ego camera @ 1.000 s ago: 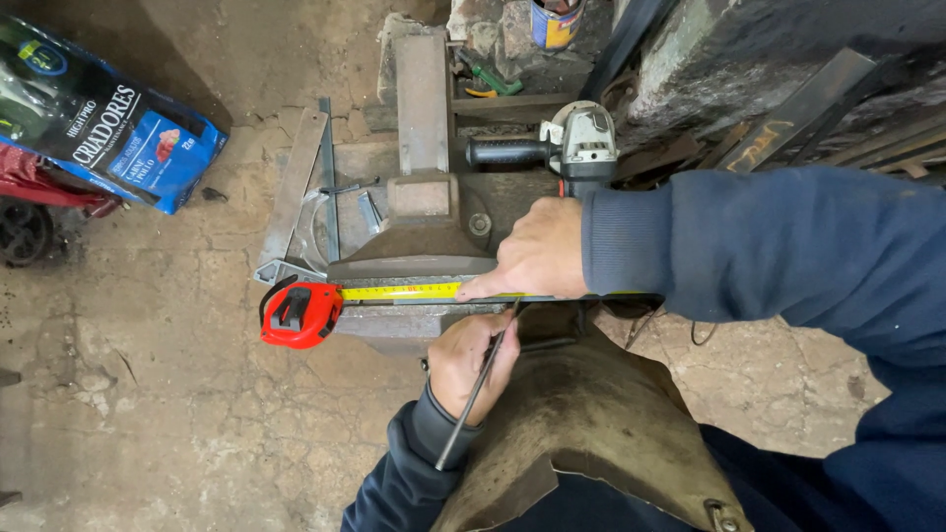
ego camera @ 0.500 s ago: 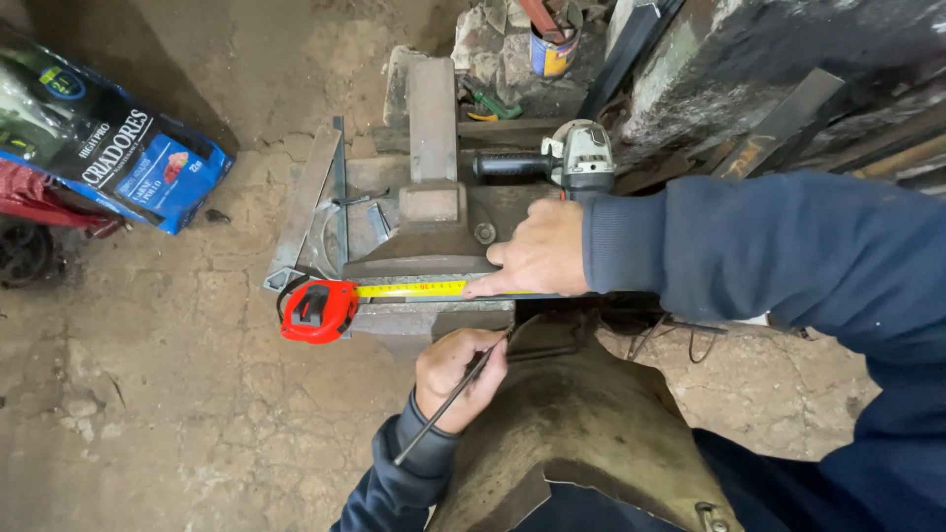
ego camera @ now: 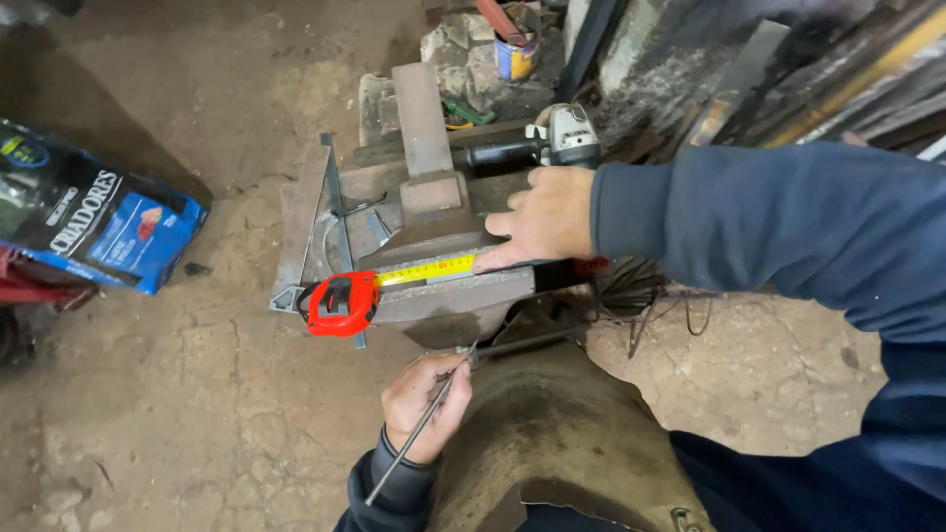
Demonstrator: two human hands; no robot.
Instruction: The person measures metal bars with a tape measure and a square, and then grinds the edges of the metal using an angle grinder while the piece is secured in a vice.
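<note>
A red tape measure (ego camera: 340, 303) lies at the left end of a steel block (ego camera: 448, 291), its yellow blade pinned flat by the open right hand (ego camera: 544, 215). Below the block, the left hand (ego camera: 426, 404) grips a thin rod (ego camera: 419, 429). The blade could slip and snap back if that pressure eases; since earlier, the rod hand has dropped away from the block.

Right hand (ego camera: 544, 219) flat, fingers spread — left hand (ego camera: 424, 404) curled, thumb up.
</note>
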